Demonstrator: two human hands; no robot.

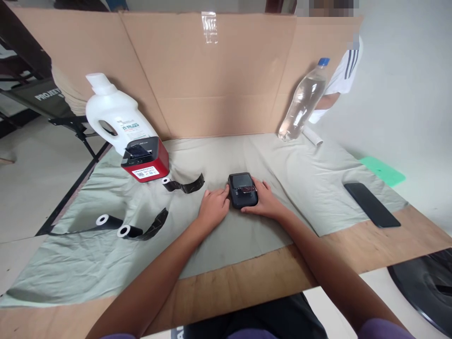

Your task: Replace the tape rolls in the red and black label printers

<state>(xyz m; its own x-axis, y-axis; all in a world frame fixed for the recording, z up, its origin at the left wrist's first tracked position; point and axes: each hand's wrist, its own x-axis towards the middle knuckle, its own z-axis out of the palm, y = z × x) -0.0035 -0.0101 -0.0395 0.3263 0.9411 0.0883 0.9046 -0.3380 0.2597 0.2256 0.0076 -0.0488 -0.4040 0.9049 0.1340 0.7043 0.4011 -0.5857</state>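
Observation:
A small black portable thermal printer (243,200) lies on the cloth between my hands. A dark, shiny strip (246,189) sticks out across its top. My right hand (264,200) is closed around the printer's right side, thumb along the near edge and fingers at the far side. On the opposite side, my left hand (214,205) rests low on the cloth with fingers bent, its fingertips against the printer's left edge. Left of it, a paper roll (171,184) has a black tail unwound toward my left hand.
Two more rolls (109,221) lie at the left. Behind them stand a red and black printer (150,162) and a white jug (122,110). A water bottle (304,103) leans by the cardboard screen (219,75). A phone (371,205) and green item (383,171) lie right. Someone's sleeve (348,68) shows behind.

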